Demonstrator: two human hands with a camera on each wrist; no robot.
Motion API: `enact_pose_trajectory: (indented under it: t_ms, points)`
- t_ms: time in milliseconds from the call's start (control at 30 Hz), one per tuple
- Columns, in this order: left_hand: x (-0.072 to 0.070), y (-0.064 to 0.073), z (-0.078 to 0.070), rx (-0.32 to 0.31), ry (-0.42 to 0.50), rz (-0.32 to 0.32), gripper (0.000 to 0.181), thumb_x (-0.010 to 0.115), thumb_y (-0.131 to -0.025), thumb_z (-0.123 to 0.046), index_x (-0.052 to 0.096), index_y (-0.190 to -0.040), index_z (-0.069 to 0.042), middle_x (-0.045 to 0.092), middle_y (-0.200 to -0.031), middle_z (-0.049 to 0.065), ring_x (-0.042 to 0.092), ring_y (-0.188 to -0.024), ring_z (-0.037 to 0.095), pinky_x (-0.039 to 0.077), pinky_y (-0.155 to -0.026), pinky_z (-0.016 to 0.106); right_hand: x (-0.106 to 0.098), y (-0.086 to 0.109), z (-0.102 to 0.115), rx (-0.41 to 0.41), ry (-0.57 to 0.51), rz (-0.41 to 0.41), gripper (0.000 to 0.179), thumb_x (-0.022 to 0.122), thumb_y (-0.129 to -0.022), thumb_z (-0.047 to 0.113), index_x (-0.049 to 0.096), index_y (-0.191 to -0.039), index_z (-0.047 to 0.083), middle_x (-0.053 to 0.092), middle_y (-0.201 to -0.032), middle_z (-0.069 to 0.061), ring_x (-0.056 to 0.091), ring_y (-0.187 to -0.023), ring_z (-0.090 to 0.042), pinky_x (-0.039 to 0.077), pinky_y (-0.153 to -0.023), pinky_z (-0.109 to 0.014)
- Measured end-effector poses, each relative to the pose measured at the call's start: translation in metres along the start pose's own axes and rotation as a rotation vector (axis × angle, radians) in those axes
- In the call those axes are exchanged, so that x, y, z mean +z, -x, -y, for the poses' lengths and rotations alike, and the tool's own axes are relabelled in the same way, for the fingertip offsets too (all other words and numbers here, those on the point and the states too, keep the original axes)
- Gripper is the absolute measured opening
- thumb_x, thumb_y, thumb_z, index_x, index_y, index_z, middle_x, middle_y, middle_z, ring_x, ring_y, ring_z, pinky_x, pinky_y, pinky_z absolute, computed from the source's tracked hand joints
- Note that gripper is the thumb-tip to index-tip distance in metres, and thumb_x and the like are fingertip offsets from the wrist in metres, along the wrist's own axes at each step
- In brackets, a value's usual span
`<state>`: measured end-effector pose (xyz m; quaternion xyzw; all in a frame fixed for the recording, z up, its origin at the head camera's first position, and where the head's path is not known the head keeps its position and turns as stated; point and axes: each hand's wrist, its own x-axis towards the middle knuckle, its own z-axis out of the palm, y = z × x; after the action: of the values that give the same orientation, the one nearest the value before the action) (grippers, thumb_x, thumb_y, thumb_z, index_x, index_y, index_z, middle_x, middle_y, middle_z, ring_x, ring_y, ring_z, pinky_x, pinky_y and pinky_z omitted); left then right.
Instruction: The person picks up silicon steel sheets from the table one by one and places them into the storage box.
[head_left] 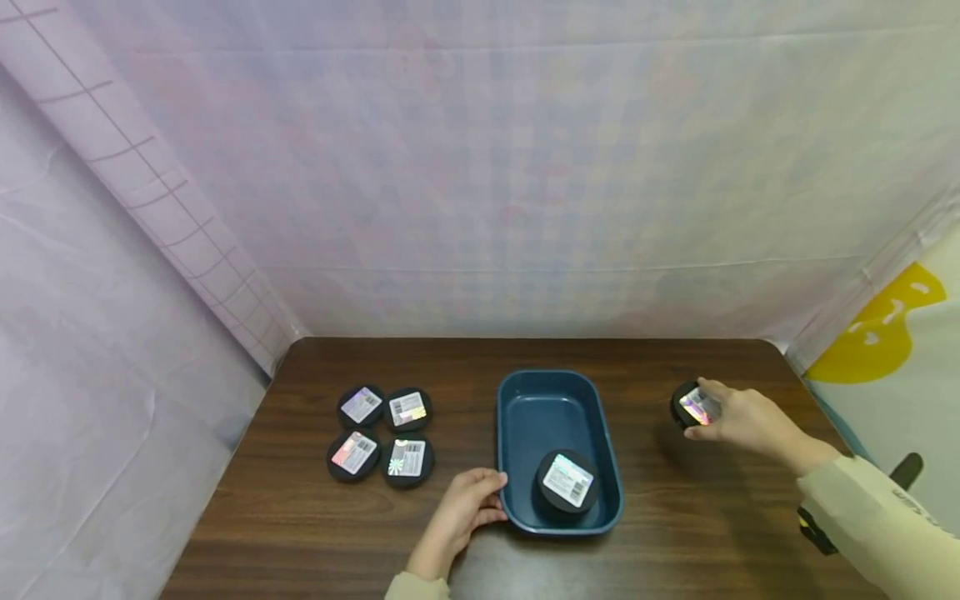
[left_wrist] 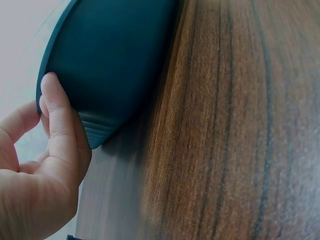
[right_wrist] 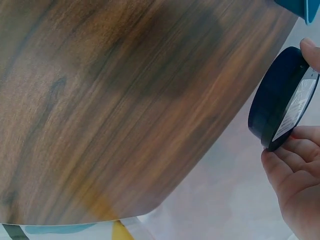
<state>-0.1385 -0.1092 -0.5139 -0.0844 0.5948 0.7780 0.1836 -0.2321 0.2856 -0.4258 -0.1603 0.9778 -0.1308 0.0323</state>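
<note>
My left hand (head_left: pixel 467 510) pinches the near left rim of a blue rectangular tray (head_left: pixel 508 429) between thumb and fingers; the left wrist view shows the tray's outer wall (left_wrist: pixel 115 55) beside that hand. Inside the tray, at its near end, sits a round black tin (head_left: pixel 567 483) with a white barcode label on top. Over the right part of the table, my right hand (head_left: pixel 742 421) grips another round black tin (head_left: pixel 681 410) by its edge. In the right wrist view this labelled tin (right_wrist: pixel 272 100) is tilted, held between thumb and fingers.
To the left of the tray, several black labelled tins (head_left: pixel 406 460) lie close together in two rows on the brown wooden table (head_left: pixel 262 517). A pale curtain (head_left: pixel 540 192) hangs along the table's back edge. A yellow shape (head_left: pixel 862 350) shows on the cloth at the right.
</note>
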Motion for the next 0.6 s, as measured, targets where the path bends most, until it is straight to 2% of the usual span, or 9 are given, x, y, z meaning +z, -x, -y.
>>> enact_pose_trajectory:
  t_ms: [167, 367, 600]
  points:
    - [0.0, 0.001, -0.001, 0.001, -0.002, 0.001, 0.018, 0.056, -0.09, -0.014, 0.056, -0.095, 0.003, 0.051, -0.068, 0.002, 0.052, -0.059, 0.01, 0.053, -0.055, 0.023, -0.003, 0.0, 0.006, -0.03, 0.005, -0.024, 0.099, 0.074, -0.066, 0.058, 0.044, -0.128, -0.012, 0.063, -0.095, -0.028, 0.055, -0.064, -0.023, 0.047, -0.057, -0.04]
    - [0.001, 0.002, -0.002, 0.001, 0.0, 0.001, 0.017, 0.056, -0.09, -0.014, 0.056, -0.095, 0.003, 0.051, -0.068, 0.001, 0.052, -0.059, 0.01, 0.053, -0.056, 0.023, -0.005, -0.001, 0.016, -0.053, 0.0, -0.029, 0.101, 0.073, -0.066, 0.06, 0.043, -0.13, -0.012, 0.059, -0.109, -0.031, 0.052, -0.062, -0.016, 0.045, -0.056, -0.033]
    - [0.0, 0.002, -0.002, 0.003, -0.002, 0.006, 0.018, 0.056, -0.09, -0.014, 0.055, -0.096, 0.003, 0.051, -0.068, 0.002, 0.052, -0.06, 0.01, 0.053, -0.056, 0.022, -0.007, 0.0, 0.027, -0.094, 0.01, -0.059, 0.099, 0.075, -0.065, 0.058, 0.045, -0.129, -0.011, 0.056, -0.115, -0.032, 0.057, -0.067, -0.02, 0.048, -0.058, -0.037]
